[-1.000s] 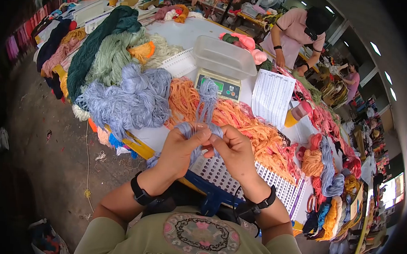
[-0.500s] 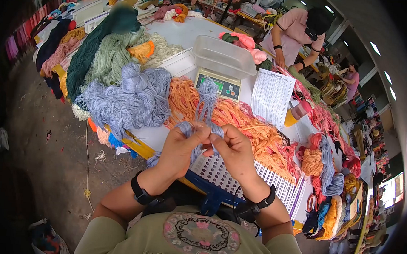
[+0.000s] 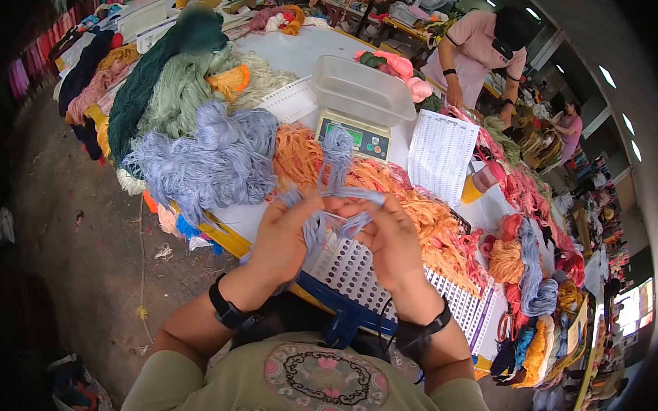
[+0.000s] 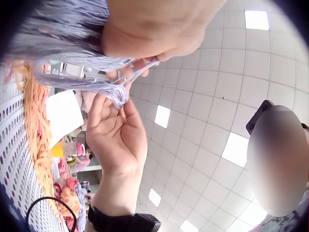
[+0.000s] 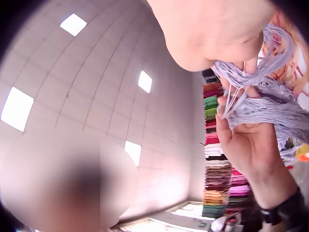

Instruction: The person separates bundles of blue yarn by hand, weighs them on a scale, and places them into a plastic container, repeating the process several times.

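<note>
A hank of lavender-blue yarn (image 3: 337, 148) lies over orange yarn and runs toward me into both hands. My left hand (image 3: 279, 240) holds one side of it, the strands passing through its curled fingers and falling below. My right hand (image 3: 395, 250) grips a looped end, palm turned inward. Thin strands stretch across the gap between the hands. In the left wrist view the yarn loop (image 4: 116, 94) sits at my right fingertips. From the right wrist, a thick bundle (image 5: 270, 113) spreads over my left palm (image 5: 253, 150), and thin strands reach its thumb.
A digital scale (image 3: 353, 138) with a clear plastic tray (image 3: 363, 92) stands ahead. Lavender yarn (image 3: 205, 154) is heaped left, orange yarn (image 3: 418, 217) right. A perforated white board (image 3: 348, 273) lies under my hands, and a printed sheet (image 3: 441, 152) stands beyond. Another person (image 3: 478, 53) works across the table.
My hands, earlier pinching close together, have moved apart, the right one going rightward with its yarn loop. Strands now span the gap. The person opposite has shifted their hands.
</note>
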`<state>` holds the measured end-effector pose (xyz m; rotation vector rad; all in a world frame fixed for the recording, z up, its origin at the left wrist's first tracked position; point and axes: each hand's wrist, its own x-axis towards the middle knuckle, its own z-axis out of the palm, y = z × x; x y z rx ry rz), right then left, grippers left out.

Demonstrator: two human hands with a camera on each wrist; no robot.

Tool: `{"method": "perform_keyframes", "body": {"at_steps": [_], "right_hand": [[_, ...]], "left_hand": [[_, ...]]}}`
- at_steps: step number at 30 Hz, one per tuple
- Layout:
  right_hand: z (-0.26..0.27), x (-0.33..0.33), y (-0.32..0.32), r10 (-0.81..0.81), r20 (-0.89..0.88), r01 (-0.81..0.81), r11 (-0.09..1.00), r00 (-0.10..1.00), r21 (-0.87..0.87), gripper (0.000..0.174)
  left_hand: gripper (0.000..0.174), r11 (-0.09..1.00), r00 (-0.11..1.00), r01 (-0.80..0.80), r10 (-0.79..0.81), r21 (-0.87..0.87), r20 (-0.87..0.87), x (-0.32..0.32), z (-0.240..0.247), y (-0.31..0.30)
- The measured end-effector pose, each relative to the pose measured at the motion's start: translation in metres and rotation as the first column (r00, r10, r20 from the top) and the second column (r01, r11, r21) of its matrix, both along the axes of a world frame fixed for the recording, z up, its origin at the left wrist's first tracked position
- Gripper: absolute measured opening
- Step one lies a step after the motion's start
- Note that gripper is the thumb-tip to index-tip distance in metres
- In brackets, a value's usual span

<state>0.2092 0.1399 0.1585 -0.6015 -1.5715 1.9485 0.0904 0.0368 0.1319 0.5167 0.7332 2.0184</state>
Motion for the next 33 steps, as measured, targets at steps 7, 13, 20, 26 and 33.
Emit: {"method": "perform_keyframes", "body": {"at_steps": [7,13,20,26,33], "right_hand": [[0.010,0.010,0.052,-0.123,-0.067,0.113,0.984,0.990,-0.135,0.012],[0.019,0.011,0.050,-0.107,0.123,0.090,0.987,0.987,0.131,0.015],[0.041,0.005,0.023,-0.110,0.146,0.066,0.959,0.983,0.274,0.016],[0.025,0.008,-0.003,0.192,0.486,-0.437,0.773,0.853,0.461,0.013],[0.005,-0.006,0.013,-0.038,0.022,0.019,0.822,0.999,0.569,0.015]], "left_hand": [[0.017,0.946,0.973,0.137,-0.184,0.294,0.137,-0.026,-0.003,-0.010],[0.027,0.735,0.816,0.207,-0.494,0.645,0.300,-0.049,-0.012,-0.010],[0.026,0.892,0.957,0.261,-0.290,0.369,0.024,-0.021,0.016,-0.008],[0.041,0.881,0.950,0.307,-0.306,0.361,-0.062,-0.023,0.012,-0.006],[0.070,0.979,0.984,0.157,-0.144,0.133,-0.101,-0.021,0.013,-0.002]]}}
